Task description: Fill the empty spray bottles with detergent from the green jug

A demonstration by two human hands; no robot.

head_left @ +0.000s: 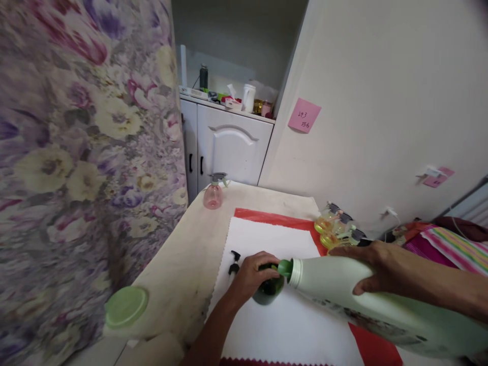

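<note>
My left hand [254, 273] is wrapped round the top of a small dark green bottle [269, 294] on a white sheet [259, 333]. With my right hand [375, 269] I grip a large pale green jug [337, 282], tilted almost flat. The jug's green spout [284, 268] meets the mouth of the dark bottle; my fingers partly hide that spot, and I cannot see any liquid flowing. Left of my left hand, a black pump head [234, 262] lies on the sheet.
A pink spray bottle [213, 195] stands at the table's far left corner. Several spray bottles with yellow liquid [328, 226] stand by the wall. A light green lid [126, 306] lies at the near left, beside a floral curtain [87, 152]. White cabinets [232, 142] stand behind.
</note>
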